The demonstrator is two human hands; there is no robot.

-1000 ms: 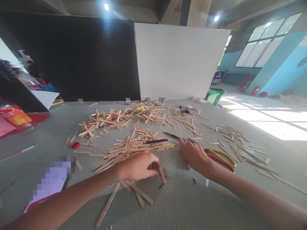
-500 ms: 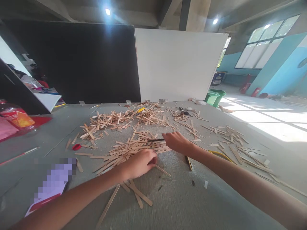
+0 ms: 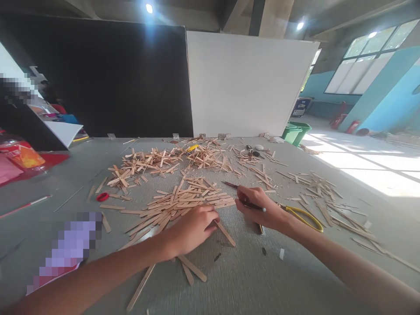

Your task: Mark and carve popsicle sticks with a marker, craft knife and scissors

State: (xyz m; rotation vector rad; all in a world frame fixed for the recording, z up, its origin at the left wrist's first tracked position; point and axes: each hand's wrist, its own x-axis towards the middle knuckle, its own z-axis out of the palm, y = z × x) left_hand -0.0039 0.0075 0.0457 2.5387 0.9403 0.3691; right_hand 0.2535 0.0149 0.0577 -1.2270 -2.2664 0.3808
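My left hand [image 3: 200, 227] is closed in a pinch on one end of a flat wooden craft stick [image 3: 226, 234], whose other end points toward me and to the right. Behind that hand spreads a pile of craft sticks [image 3: 183, 201]. My right hand [image 3: 256, 205] grips a slim dark pointed tool [image 3: 230, 185]; its tip points left over the pile's right side, and its exact kind is unclear. Partly hidden under the right hand lies a yellow-and-black object [image 3: 260, 229]. By the right wrist, yellow-handled pliers [image 3: 305, 218] rest on the grey table [image 3: 249, 284].
More sticks lie heaped at the back [image 3: 147, 162] and scattered on the right [image 3: 318, 186]. A red ring [image 3: 103, 197], a red-and-white pencil-like stick [image 3: 36, 201] and a drink bottle [image 3: 21, 153] are on the left. A key set [image 3: 252, 151] lies near the white panel [image 3: 249, 83].
My right hand has drawn back toward me and to the right, and the tool now slants. The stick in my left hand has turned and shows more of its length.
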